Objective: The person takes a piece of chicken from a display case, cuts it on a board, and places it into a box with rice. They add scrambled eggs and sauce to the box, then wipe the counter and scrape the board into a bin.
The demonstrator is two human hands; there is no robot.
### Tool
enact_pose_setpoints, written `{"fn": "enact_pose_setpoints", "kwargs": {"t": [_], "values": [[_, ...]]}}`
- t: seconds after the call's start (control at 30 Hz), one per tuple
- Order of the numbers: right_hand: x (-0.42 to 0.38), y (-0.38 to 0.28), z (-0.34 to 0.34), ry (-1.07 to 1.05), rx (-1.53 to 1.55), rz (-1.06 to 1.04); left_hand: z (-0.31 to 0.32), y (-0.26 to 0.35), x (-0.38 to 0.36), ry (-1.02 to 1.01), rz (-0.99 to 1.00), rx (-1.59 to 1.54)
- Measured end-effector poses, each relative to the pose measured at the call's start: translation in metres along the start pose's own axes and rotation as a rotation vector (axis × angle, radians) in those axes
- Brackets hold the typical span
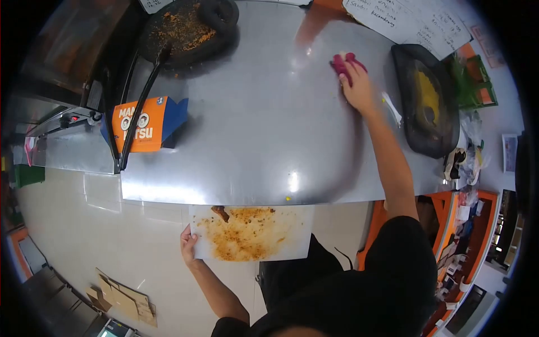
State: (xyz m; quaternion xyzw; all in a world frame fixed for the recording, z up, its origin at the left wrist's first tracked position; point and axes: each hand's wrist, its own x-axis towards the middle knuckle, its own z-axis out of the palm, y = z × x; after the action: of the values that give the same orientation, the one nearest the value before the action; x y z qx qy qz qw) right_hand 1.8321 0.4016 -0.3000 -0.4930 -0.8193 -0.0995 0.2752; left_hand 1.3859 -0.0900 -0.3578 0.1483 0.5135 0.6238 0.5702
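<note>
A white board [292, 236] smeared with orange-brown crumbs and a dark piece of food is held below the front edge of the metal table [241, 123]. My left hand [188, 245] grips its left edge, fingers wrapped round it. Over on the right of the table, my right hand [355, 81] presses on a crumpled magenta cloth [340, 64], fingers bent over it. Right of that forearm lies a small white utensil [392, 109]. A small yellow bit [288, 198] sits at the table's front edge.
At the upper left stands a dark tray of crumbs [179, 42] with black tongs [137, 118] reaching over an orange and blue box [147, 124]. A black container with yellow contents [429, 98] is at right, near a green basket [480, 81]. Papers [407, 22] lie at the back.
</note>
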Motion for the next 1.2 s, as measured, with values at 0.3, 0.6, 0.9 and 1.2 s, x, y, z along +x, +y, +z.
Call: {"fn": "enact_pose_setpoints", "kwargs": {"t": [0.3,0.6,0.9,1.2], "values": [[-0.121,-0.217,-0.077,-0.267,0.434,-0.136,-0.003,-0.025,-0.001,0.027,-0.01,-0.097],[-0.156,-0.293,-0.134,-0.391,1.068,-0.092,0.0,-0.023,-0.017,0.047,0.011,-0.081],[-0.226,-0.212,-0.185,-0.369,1.02,1.102,-0.024,-0.048,-0.04,0.065,0.043,-0.166],[-0.276,-0.218,-0.102,-0.836,1.503,1.187,-0.06,-0.105,-0.056,0.014,0.196,-0.299]]}}
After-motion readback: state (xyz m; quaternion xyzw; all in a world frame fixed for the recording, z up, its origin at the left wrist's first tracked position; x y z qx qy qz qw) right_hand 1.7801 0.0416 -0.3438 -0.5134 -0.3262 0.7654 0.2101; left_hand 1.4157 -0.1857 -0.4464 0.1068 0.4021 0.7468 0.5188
